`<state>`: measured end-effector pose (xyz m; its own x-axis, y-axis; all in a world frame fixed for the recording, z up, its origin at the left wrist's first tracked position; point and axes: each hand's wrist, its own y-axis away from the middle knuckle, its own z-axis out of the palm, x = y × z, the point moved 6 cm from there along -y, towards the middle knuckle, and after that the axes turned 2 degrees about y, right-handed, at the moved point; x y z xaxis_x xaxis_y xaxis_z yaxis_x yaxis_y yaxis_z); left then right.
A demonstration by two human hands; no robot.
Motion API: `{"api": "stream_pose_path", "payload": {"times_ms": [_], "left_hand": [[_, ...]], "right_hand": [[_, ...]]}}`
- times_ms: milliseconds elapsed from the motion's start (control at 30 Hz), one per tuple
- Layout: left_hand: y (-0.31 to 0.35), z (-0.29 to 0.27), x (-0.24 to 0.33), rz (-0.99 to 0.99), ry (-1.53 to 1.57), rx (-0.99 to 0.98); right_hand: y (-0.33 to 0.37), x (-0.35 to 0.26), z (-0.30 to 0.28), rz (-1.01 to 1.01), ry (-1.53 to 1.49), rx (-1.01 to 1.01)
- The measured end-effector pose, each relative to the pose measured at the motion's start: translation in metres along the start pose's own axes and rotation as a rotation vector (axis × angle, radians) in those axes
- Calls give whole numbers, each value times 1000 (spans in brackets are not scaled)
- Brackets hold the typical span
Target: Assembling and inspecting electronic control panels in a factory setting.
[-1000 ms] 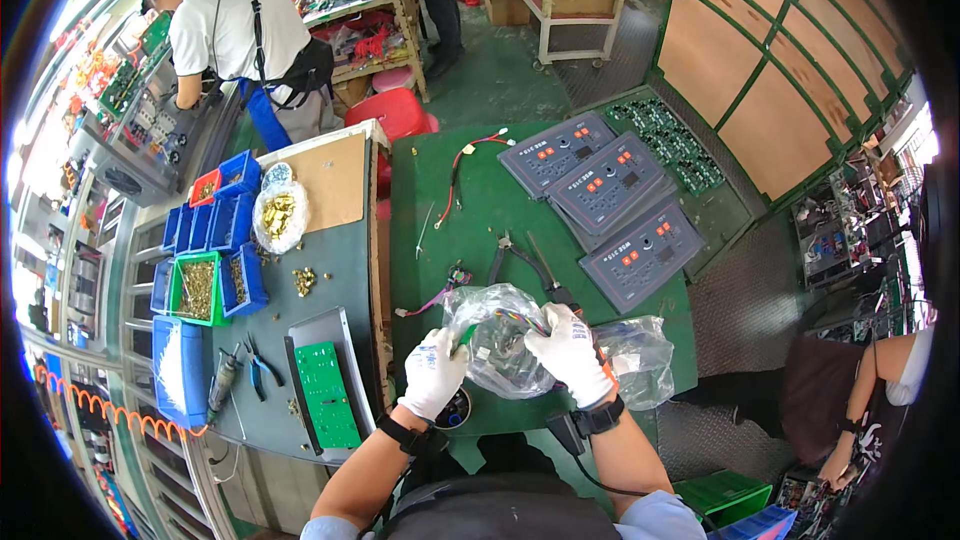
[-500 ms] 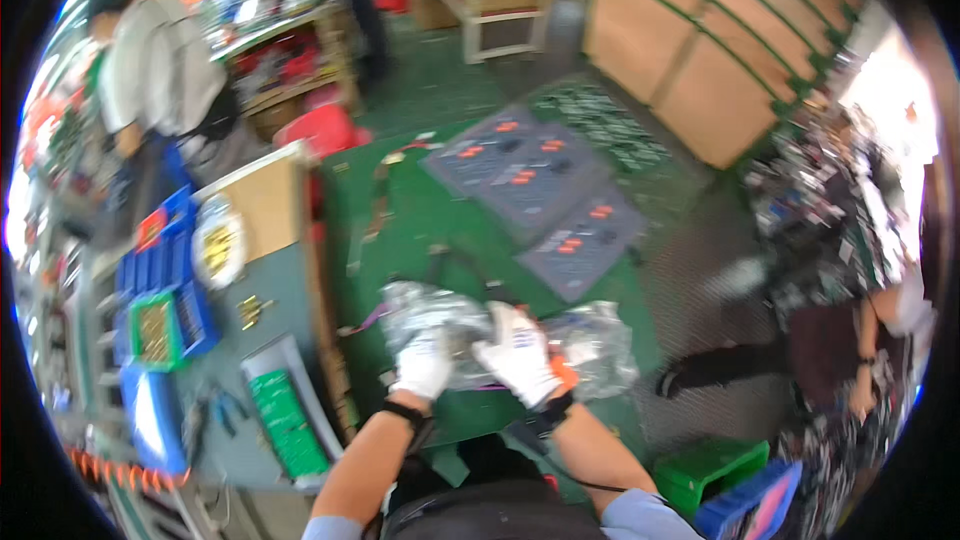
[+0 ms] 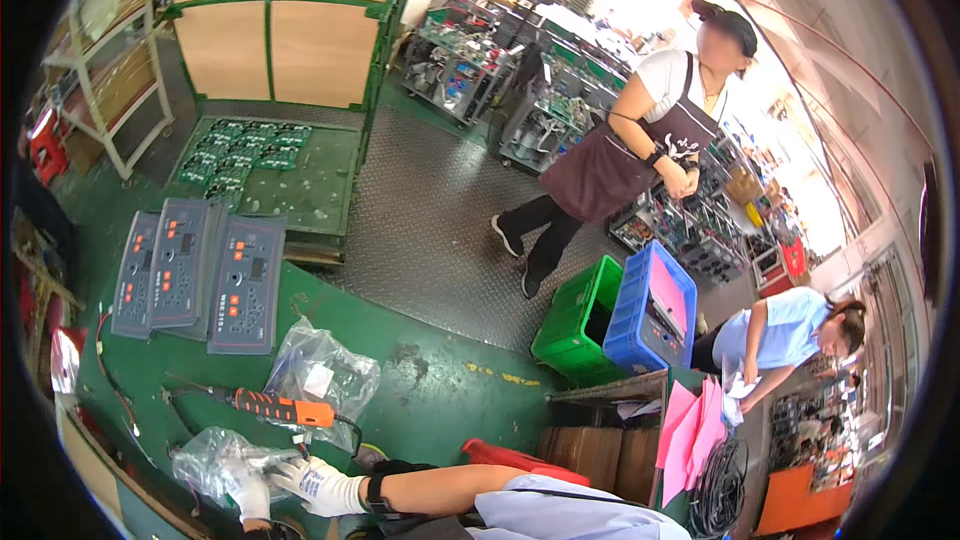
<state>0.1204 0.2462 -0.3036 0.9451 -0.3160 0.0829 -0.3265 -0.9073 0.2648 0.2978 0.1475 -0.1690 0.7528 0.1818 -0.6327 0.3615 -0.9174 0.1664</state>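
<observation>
A crumpled clear plastic bag (image 3: 208, 460) lies at the near left of the green table. White work gloves cover both of my hands. My left hand (image 3: 250, 496) is closed on the near edge of this bag, its fingertips partly hidden by the film. Beside it, my right hand (image 3: 318, 486) pinches the bag's right edge with bent fingers. Just beyond my hands rests an orange and black electric screwdriver (image 3: 290, 409) with a cable. A second clear bag (image 3: 325, 372), with a pale piece in it, is partly behind the screwdriver.
Dark grey control panels (image 3: 243, 285) with orange marks lie at the table's far left. Behind them, green circuit boards (image 3: 228, 172) sit on a low platform. Green (image 3: 580, 325) and blue bins (image 3: 625, 315) stand right. An aproned person (image 3: 640, 140) stands beyond; another (image 3: 775, 330) works at right.
My view has swung to the right, bringing the bins and two people into clear sight. The blue trays at left have gone out of view. Both hands stay at the bag.
</observation>
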Motion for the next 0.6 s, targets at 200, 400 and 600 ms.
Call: {"api": "stream_pose_path", "payload": {"times_ms": [200,400,600], "left_hand": [[7,-23,6,-74,140,-27],[8,-34,11,-59,202,10],[-4,-41,5,-29,353,-69]], "right_hand": [[-9,21,18,65,17,-125],[-25,26,24,105,-50,-143],[-20,29,14,73,-49,16]]}}
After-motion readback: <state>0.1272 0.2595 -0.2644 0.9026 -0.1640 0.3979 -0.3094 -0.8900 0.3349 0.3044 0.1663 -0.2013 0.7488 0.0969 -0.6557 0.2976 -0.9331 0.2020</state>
